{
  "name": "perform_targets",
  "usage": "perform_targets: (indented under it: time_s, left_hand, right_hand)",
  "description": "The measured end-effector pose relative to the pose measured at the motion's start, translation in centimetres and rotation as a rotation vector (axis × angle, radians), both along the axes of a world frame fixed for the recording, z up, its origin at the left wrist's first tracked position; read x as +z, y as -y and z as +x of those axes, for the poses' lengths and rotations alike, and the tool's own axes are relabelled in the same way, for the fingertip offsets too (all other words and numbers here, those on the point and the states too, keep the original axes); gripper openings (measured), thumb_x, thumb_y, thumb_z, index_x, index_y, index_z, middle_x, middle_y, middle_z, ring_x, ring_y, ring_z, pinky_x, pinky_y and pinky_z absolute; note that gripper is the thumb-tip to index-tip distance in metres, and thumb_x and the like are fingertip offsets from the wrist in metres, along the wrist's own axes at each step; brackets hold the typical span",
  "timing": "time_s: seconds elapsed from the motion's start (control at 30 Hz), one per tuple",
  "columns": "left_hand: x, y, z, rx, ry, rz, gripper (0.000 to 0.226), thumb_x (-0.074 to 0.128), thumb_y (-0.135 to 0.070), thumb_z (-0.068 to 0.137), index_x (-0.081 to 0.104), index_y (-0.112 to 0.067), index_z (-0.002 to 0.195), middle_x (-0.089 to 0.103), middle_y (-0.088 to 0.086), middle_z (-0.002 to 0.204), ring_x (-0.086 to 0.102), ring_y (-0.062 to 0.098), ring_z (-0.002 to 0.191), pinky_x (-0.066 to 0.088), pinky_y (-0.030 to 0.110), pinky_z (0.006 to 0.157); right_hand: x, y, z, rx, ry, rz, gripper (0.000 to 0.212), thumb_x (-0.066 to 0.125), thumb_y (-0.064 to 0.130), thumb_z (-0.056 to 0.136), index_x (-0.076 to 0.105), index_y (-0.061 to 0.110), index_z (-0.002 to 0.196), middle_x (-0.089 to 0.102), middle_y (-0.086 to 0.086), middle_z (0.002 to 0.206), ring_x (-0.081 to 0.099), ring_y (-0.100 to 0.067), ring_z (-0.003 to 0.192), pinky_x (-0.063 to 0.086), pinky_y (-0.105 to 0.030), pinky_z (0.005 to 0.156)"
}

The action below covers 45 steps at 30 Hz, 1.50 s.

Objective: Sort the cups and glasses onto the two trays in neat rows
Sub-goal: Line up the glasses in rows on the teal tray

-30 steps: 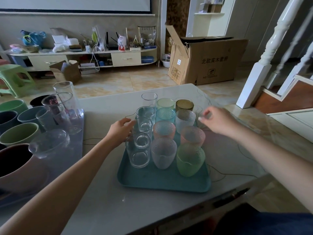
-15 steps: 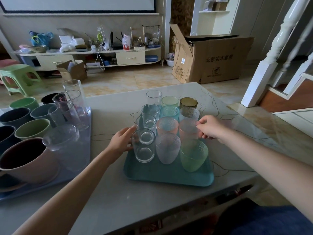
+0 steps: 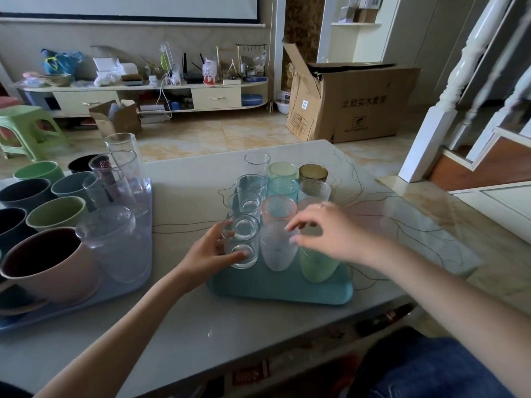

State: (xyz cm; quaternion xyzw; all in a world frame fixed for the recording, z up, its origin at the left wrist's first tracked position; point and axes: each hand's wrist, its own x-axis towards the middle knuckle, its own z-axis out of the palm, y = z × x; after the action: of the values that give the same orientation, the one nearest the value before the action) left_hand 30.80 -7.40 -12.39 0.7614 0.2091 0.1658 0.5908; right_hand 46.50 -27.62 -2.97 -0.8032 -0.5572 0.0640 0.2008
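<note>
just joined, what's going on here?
A person is lining up glasses on a teal tray in three rows. The left hand wraps the nearest clear glass at the front of the left row. The right hand hovers open over the frosted glass and the green glass beside it; contact is unclear. A second tray on the left holds mugs and taller clear glasses.

single head-worn wide-angle view, forward and down, close over the table (image 3: 184, 320), room beyond
</note>
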Motion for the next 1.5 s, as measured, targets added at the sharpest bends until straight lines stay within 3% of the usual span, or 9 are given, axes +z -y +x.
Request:
perform_targets:
  time_s: [0.13,0.27,0.4,0.53,0.7,0.8,0.97,1.17,1.5]
  left_hand:
    - [-1.1,0.4,0.7,0.134,-0.038,0.203,0.063,0.08,-0.023,0.068,0.045,-0.032,0.12,0.06,-0.02,0.098,0.062,0.001,0.083,0.05,0.019,0.075]
    - [-1.5,0.3,0.5,0.125,-0.035,0.19,0.061,0.08,-0.024,0.068,0.043,-0.038,0.115,0.058,-0.027,0.096,0.061,-0.011,0.076,0.046,0.012,0.07]
    - [-1.4,0.3,0.3,0.133,-0.033,0.171,0.066,0.08,-0.02,0.069,0.044,-0.028,0.124,0.057,-0.025,0.096,0.06,-0.01,0.079,0.048,0.011,0.072]
    - [-0.8,0.7,0.1,0.079,-0.022,0.102,0.08,0.08,-0.011,0.068,0.037,-0.021,0.134,0.056,-0.024,0.101,0.062,-0.015,0.078,0.049,0.006,0.066]
    - [0.2,-0.3,0.3,-0.062,-0.062,-0.011,0.119,0.084,-0.009,0.06,0.005,-0.025,0.148,0.031,-0.017,0.13,0.034,-0.003,0.121,0.035,0.012,0.094]
    - [0.3,-0.7,0.5,-0.126,-0.073,0.032,0.119,0.085,-0.01,0.058,0.009,-0.026,0.148,0.035,-0.017,0.135,0.035,-0.002,0.123,0.037,0.002,0.087]
    - [0.0,-0.8,0.5,-0.127,-0.046,0.015,0.115,0.084,-0.015,0.058,0.014,-0.028,0.147,0.038,-0.015,0.138,0.039,0.001,0.124,0.037,0.02,0.1]
    - [-0.3,-1.0,0.6,-0.107,-0.026,0.003,0.107,0.082,-0.012,0.063,0.017,-0.025,0.147,0.042,-0.02,0.135,0.045,-0.026,0.105,0.036,0.0,0.089]
    - [-0.4,-1.0,0.7,-0.12,-0.001,-0.005,0.101,0.08,-0.01,0.065,0.021,-0.024,0.146,0.05,-0.016,0.135,0.049,-0.014,0.115,0.039,0.002,0.09]
  right_hand:
    - [-2.8,-1.4,-2.0,-0.029,0.275,-0.157,0.028,0.06,0.039,0.087,0.061,0.036,0.114,0.061,0.008,0.123,0.045,-0.018,0.118,0.029,-0.039,0.094]
    - [-3.6,-2.2,-2.5,-0.068,0.255,-0.195,0.018,0.052,0.027,0.092,0.062,0.035,0.105,0.06,-0.003,0.107,0.046,-0.03,0.103,0.038,-0.04,0.09]
    - [-3.6,-2.2,-3.0,-0.086,0.261,-0.152,0.015,0.052,0.029,0.093,0.063,0.035,0.101,0.057,-0.005,0.101,0.03,-0.025,0.087,0.027,-0.033,0.075]
    - [-2.7,-2.2,-2.9,-0.048,0.232,-0.204,0.025,0.056,0.032,0.091,0.06,0.037,0.115,0.061,0.001,0.121,0.046,-0.027,0.109,0.033,-0.037,0.095]
    - [-0.3,0.7,-1.3,-0.29,0.084,0.039,0.057,0.069,0.046,0.078,0.047,0.027,0.127,0.051,0.0,0.131,0.046,-0.021,0.122,0.038,-0.031,0.089]
    - [0.0,2.4,0.0,-0.586,-0.233,-0.259,0.072,0.064,0.052,0.08,0.034,0.021,0.137,0.049,-0.005,0.125,0.056,-0.023,0.107,0.045,-0.028,0.073]
    - [-1.8,2.3,0.2,-0.709,-0.792,-0.249,0.038,0.054,0.024,0.095,0.039,0.009,0.127,0.049,-0.006,0.095,0.062,-0.02,0.064,0.057,-0.028,0.051]
    - [-2.1,1.1,0.2,-0.722,-0.844,-0.069,0.01,0.038,0.003,0.098,0.044,0.009,0.102,0.052,-0.011,0.098,0.057,-0.024,0.062,0.054,-0.025,0.042]
    - [-2.6,1.2,0.6,-0.648,-0.862,-0.04,0.017,0.045,0.017,0.099,0.05,0.006,0.11,0.047,-0.021,0.132,0.061,-0.023,0.067,0.059,-0.029,0.065]
